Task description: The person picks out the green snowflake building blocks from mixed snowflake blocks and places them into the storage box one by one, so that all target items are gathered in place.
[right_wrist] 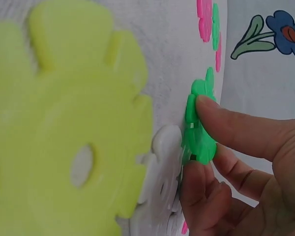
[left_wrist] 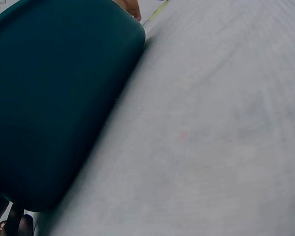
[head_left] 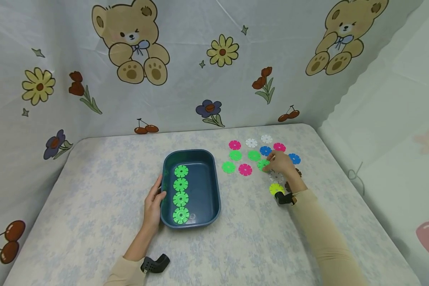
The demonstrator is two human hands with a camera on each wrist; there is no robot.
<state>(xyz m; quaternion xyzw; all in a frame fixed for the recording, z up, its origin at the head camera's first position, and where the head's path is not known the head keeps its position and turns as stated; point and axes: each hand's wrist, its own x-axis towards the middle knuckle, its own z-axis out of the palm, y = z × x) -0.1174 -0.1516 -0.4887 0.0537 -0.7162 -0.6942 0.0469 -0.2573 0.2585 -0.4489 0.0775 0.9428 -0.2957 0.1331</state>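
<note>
Right hand (head_left: 281, 162): grip pinching a green disc (head_left: 262, 165) toward the far right corner of the desk (head_left: 103, 186). Left hand (head_left: 151, 205): grip holding the tray (head_left: 204, 190) by its left edge. Judgement: lift straight up, clear of the adjacent white disc (head_left: 276, 177); tray steady.
</note>
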